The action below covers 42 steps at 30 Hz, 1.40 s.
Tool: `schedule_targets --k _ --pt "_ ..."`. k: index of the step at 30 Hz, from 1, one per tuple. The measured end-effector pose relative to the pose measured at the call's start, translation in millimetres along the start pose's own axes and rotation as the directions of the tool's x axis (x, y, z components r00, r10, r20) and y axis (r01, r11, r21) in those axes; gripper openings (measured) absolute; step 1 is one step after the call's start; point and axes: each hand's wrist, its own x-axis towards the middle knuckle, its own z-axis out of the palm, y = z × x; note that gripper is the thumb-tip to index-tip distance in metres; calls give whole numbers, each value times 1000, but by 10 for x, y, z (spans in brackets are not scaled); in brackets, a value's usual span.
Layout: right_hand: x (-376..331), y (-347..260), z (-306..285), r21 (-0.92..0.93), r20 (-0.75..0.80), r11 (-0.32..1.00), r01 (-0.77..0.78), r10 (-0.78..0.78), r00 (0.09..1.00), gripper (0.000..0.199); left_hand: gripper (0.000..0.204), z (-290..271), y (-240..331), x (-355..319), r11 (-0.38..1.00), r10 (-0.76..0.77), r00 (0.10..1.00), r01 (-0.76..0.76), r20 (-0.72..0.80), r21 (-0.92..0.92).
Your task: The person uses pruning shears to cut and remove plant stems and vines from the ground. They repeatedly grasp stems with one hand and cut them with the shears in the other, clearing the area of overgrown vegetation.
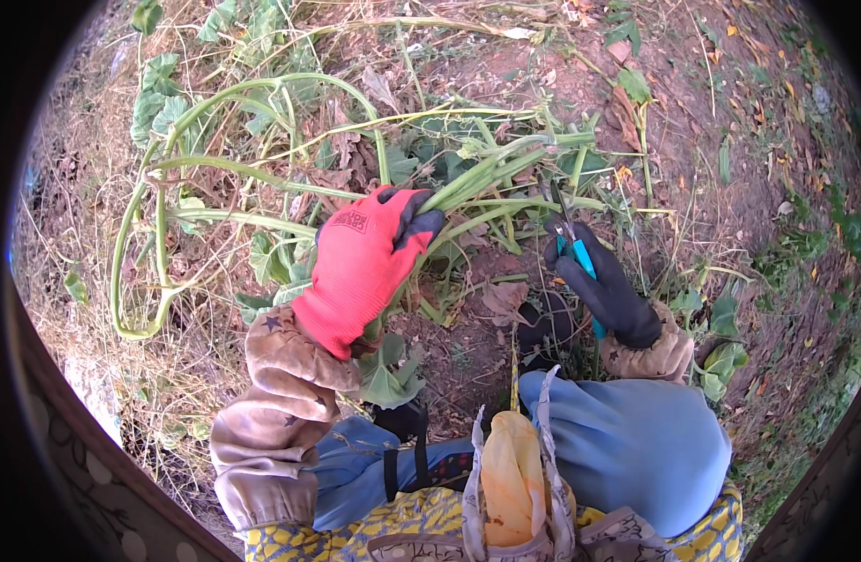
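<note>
Several long ridged stems (491, 172) clasped in knit-gloved left grip (363, 253); right grip (603, 286) wrapped round teal shears (583, 258).

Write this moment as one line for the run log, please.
left hand: grips green stems | right hand: holds teal-handled shears | shears: near stems | ground: soil

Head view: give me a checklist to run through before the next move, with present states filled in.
1. Left hand closed on the green stems: ok.
2. Shears held in the right hand: ok.
3. Blades apart from the left hand: ok.
4. Both hands gloved: ok.
5. A stem between the blades: cannot tell.
6. Surrounding vines untangled: not ok, they loop and cross at left.
</note>
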Motion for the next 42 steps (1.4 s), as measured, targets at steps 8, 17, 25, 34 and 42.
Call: schedule_targets --k 8,17,25,34,42 --pt "175 -21 57 4 -13 993 120 -120 993 31 31 183 -77 -65 976 -55 992 77 111 -202" --pt "136 -130 26 289 -48 891 -349 378 925 27 33 136 -192 3 990 -87 995 93 57 -109" --pt "21 71 -18 570 -286 816 -95 306 908 47 36 13 -339 42 990 -86 972 59 -220 -127" --pt "-278 164 32 369 199 818 -441 393 898 42 42 -295 -329 23 984 123 909 -164 -397 -71" --pt "33 129 362 503 313 601 -621 543 779 48 36 -284 -204 -239 990 139 964 -132 -226 46"
